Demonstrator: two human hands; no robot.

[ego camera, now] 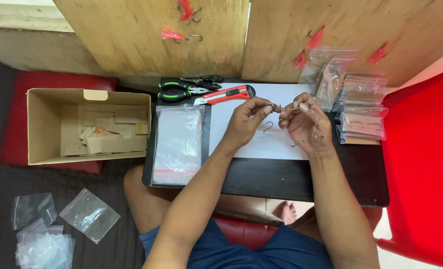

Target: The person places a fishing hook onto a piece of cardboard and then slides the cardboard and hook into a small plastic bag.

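A metal hook [275, 106] is pinched between the left hand [245, 122] and right hand [302, 122], fingertips brought together above white paper [261, 144]. A black tabletop [281, 179] is seen beneath, a red chair [423, 164] rightward.

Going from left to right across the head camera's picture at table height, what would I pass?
Cardboard box → stack of clear bags → left hand → right hand, both on small metal hooks → pile of bagged hooks → red chair.
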